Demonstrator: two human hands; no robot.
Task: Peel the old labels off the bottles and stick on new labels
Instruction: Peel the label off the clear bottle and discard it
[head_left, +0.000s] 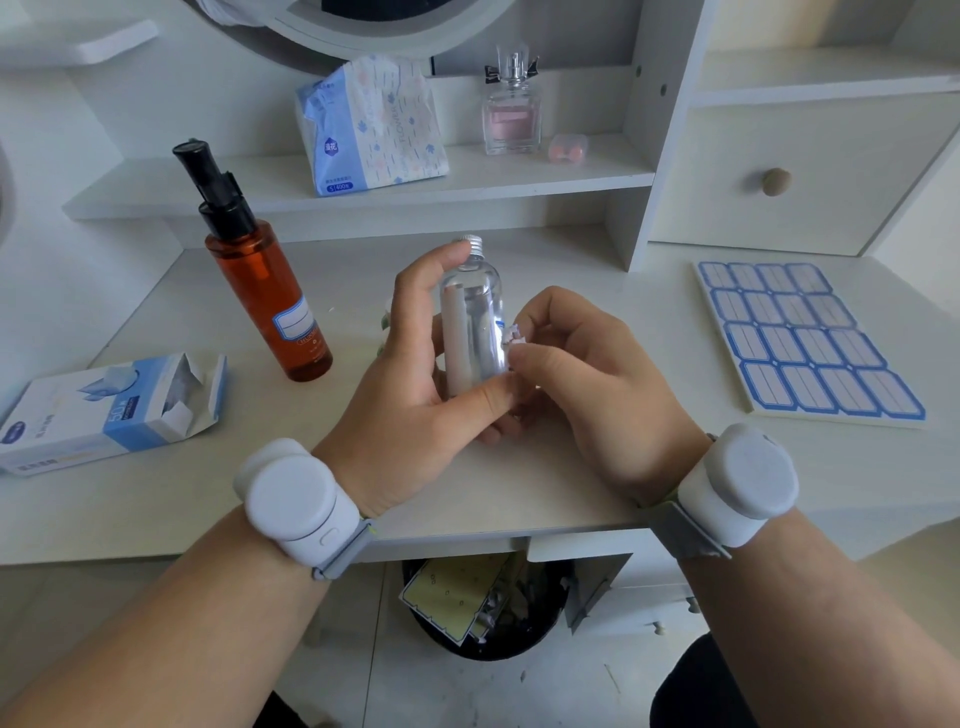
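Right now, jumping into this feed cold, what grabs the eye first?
Centre of the desk: the left hand grips a clear bottle while the right hand pinches a torn label scrap at its side. To the left stands an amber pump bottle already wearing a blue-bordered label; a label sheet lies on the right.

A tissue pack (371, 124) and perfume bottle (511, 111) sit on the shelf (597, 169).

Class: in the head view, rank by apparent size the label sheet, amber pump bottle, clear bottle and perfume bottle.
1. label sheet
2. amber pump bottle
3. clear bottle, partly hidden by hands
4. perfume bottle, farther away, so unsure
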